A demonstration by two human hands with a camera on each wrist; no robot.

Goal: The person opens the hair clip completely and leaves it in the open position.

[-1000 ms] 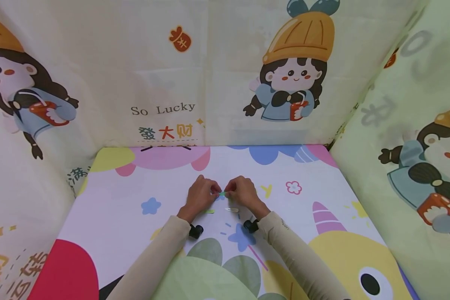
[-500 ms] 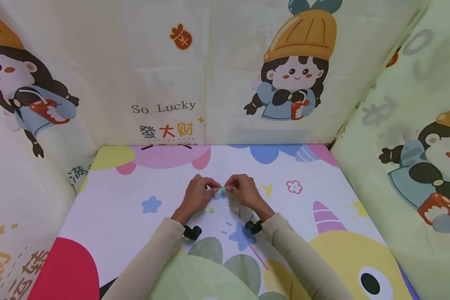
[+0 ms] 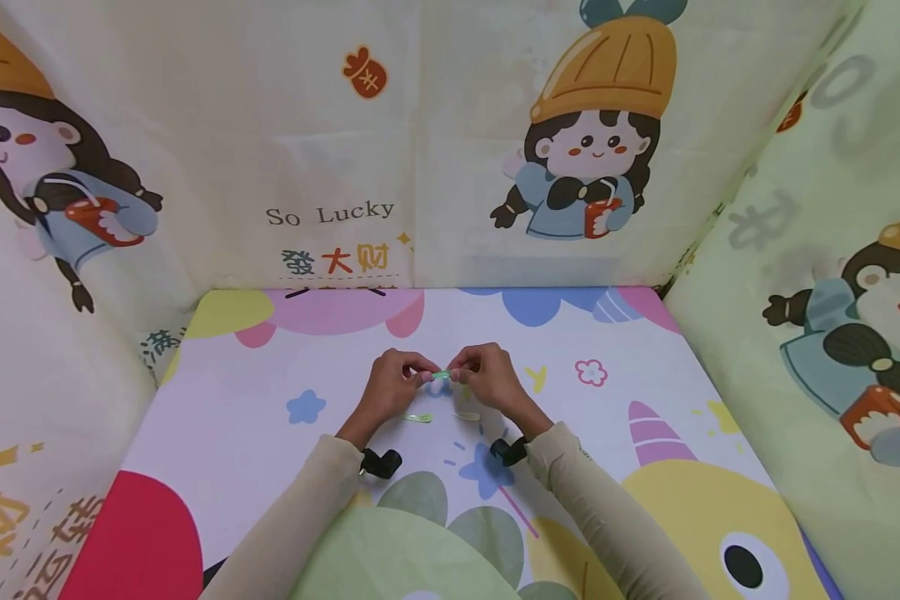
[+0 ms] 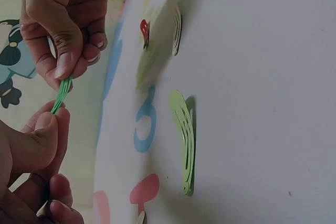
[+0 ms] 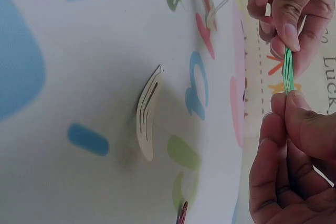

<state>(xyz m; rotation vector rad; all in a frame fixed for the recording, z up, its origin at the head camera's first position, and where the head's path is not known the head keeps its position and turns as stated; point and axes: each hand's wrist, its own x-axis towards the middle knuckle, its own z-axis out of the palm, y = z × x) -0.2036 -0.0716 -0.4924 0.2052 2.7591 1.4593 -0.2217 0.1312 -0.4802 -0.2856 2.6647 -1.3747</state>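
A worktop (image 3: pixel 217 400) covered in a bright cartoon print fills the lower view, walled in by cartoon-print fabric (image 3: pixel 195 125). Above its middle, the left hand (image 3: pixel 390 387) and right hand (image 3: pixel 487 379) meet fingertip to fingertip, each pinching one end of a small green hair clip (image 3: pixel 441 375) held just off the surface. Two more clips lie flat just below the hands: a light green clip (image 3: pixel 418 417) and a cream clip (image 3: pixel 467 416).

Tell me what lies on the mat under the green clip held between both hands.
Below the green clip, pinched by the left hand and right hand, the mat holds a light green clip and a cream clip. Whatever lies under the hands is covered.
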